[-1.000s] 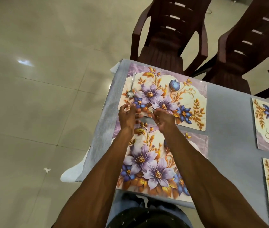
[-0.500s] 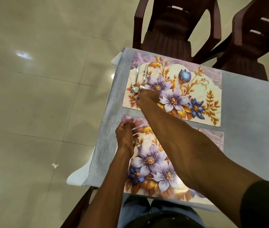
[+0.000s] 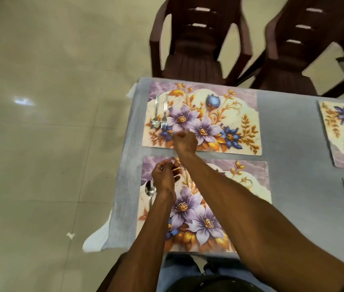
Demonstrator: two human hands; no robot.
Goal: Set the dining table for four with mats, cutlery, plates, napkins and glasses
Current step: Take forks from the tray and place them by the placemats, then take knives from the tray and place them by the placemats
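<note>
Cutlery is being laid on the near mat. The left hand is curled over that mat's far-left corner; whether anything is pinched cannot be told. The right hand, clenched and seemingly empty, hangs just beyond the mat. A spoon lies by the left wrist; a fork is judged to be needed beside it.

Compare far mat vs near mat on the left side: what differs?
Far mat carries a spoon and fork side by side at its left edge; near mat shows only a spoon there. Far mat is nearly uncovered, with only the right hand over its near edge; both forearms cross the near mat. Both share the same floral print.
</note>
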